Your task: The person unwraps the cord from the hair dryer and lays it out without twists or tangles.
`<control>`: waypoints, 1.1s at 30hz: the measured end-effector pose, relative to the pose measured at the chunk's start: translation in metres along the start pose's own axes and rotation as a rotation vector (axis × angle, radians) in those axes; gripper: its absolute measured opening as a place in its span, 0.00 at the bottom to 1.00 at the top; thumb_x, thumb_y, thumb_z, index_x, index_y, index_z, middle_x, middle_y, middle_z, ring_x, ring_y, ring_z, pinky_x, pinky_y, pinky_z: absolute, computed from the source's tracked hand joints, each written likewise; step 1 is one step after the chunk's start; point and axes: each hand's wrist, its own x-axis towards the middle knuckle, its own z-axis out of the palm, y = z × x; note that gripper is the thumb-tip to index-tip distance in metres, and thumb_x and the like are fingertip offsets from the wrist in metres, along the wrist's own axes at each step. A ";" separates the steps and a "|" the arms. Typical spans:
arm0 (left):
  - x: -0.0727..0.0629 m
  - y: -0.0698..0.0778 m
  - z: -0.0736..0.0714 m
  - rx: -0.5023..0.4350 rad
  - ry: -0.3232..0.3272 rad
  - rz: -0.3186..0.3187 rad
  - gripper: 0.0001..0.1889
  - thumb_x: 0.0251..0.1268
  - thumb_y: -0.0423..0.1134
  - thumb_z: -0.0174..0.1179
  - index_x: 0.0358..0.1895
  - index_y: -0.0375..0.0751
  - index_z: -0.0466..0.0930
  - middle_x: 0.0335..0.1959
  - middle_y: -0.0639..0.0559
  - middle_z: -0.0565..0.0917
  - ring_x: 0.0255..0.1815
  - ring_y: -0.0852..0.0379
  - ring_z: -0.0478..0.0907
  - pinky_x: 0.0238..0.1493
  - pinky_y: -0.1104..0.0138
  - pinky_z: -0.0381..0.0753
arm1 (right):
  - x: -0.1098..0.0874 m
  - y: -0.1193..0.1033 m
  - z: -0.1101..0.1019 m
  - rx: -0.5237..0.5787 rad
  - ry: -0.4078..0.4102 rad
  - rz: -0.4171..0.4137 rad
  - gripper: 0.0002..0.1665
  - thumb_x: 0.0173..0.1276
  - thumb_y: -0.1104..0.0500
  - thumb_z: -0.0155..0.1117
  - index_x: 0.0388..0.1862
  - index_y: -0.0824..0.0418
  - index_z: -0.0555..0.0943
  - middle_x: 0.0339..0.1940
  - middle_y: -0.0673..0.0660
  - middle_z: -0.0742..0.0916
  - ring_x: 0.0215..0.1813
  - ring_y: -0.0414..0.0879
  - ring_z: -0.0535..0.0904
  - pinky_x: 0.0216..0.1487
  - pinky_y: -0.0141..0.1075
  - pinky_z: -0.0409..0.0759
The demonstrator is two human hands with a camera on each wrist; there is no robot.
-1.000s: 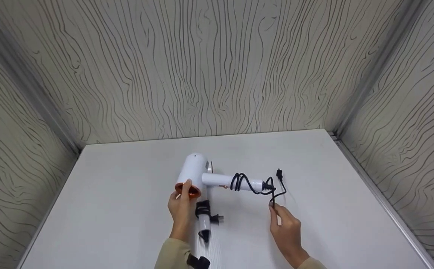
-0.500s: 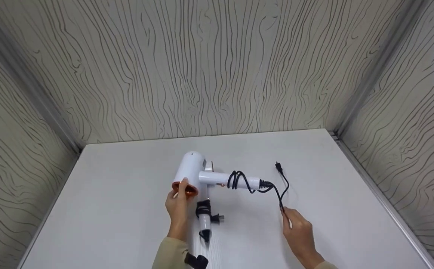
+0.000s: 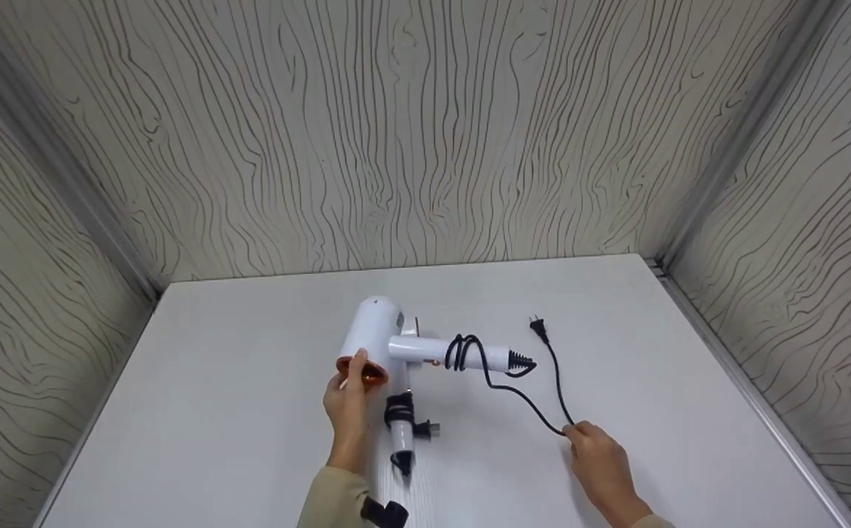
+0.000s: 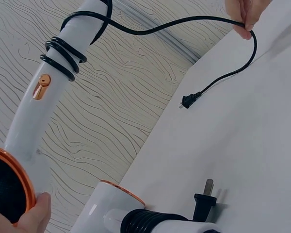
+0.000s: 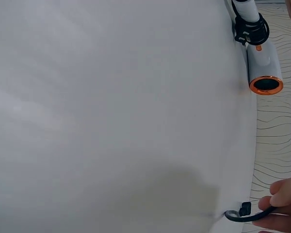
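My left hand [image 3: 346, 412] grips a white hair dryer [image 3: 372, 328] by its orange-rimmed end, holding it up with the handle pointing right. Several loops of black cord [image 4: 63, 56] wrap the handle. Farther right, my right hand [image 3: 602, 463] pinches a stretch of that cord, which bends at the fingers and runs back to a two-pin plug [image 3: 538, 328]. Under the held dryer lies a second white hair dryer [image 3: 402, 434], partly hidden, its cord wound tightly round the handle. The second dryer's plug [image 4: 203, 206] sticks out sideways.
Both dryers are over a white tabletop [image 3: 234, 411]. Wood-grain patterned panels [image 3: 396, 147] rise at the back and both sides, with grey metal strips [image 3: 755, 125] at the corners.
My right hand has moved right and toward me, drawing out more cord from the handle. The plug has shifted and turned. My left hand and the held dryer have moved slightly left.
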 end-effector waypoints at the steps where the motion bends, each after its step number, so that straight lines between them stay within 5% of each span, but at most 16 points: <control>1: 0.000 0.000 0.000 -0.020 -0.008 -0.003 0.35 0.65 0.52 0.56 0.61 0.22 0.64 0.50 0.34 0.77 0.36 0.62 0.80 0.41 0.72 0.85 | 0.000 0.002 0.001 -0.015 -0.005 -0.001 0.12 0.42 0.78 0.71 0.25 0.66 0.85 0.25 0.59 0.86 0.27 0.51 0.84 0.28 0.36 0.84; 7: -0.002 -0.002 0.002 -0.095 -0.051 -0.013 0.37 0.65 0.51 0.55 0.64 0.21 0.60 0.55 0.32 0.72 0.39 0.60 0.80 0.46 0.68 0.86 | 0.000 0.009 0.007 -0.103 -0.017 -0.058 0.12 0.40 0.77 0.74 0.23 0.64 0.86 0.25 0.58 0.85 0.26 0.46 0.82 0.27 0.33 0.83; 14: -0.006 -0.005 0.005 -0.023 -0.015 0.004 0.36 0.65 0.52 0.57 0.62 0.22 0.64 0.58 0.28 0.74 0.41 0.59 0.81 0.48 0.66 0.86 | -0.003 0.021 0.014 -0.129 -0.033 -0.176 0.12 0.39 0.77 0.75 0.24 0.65 0.85 0.26 0.55 0.80 0.29 0.45 0.78 0.31 0.31 0.83; 25: -0.010 -0.007 0.008 -0.066 0.077 0.039 0.31 0.60 0.48 0.62 0.55 0.23 0.70 0.38 0.41 0.84 0.32 0.65 0.80 0.34 0.76 0.82 | -0.005 0.029 0.013 -0.145 -0.144 -0.170 0.11 0.43 0.75 0.74 0.27 0.65 0.86 0.29 0.59 0.85 0.32 0.49 0.85 0.34 0.33 0.86; 33: -0.012 -0.008 0.009 -0.039 0.058 0.042 0.33 0.61 0.49 0.61 0.58 0.22 0.67 0.53 0.27 0.79 0.38 0.62 0.80 0.38 0.75 0.82 | -0.006 0.030 0.013 -0.187 -0.151 -0.187 0.13 0.45 0.72 0.75 0.30 0.60 0.84 0.23 0.57 0.88 0.24 0.45 0.85 0.25 0.30 0.82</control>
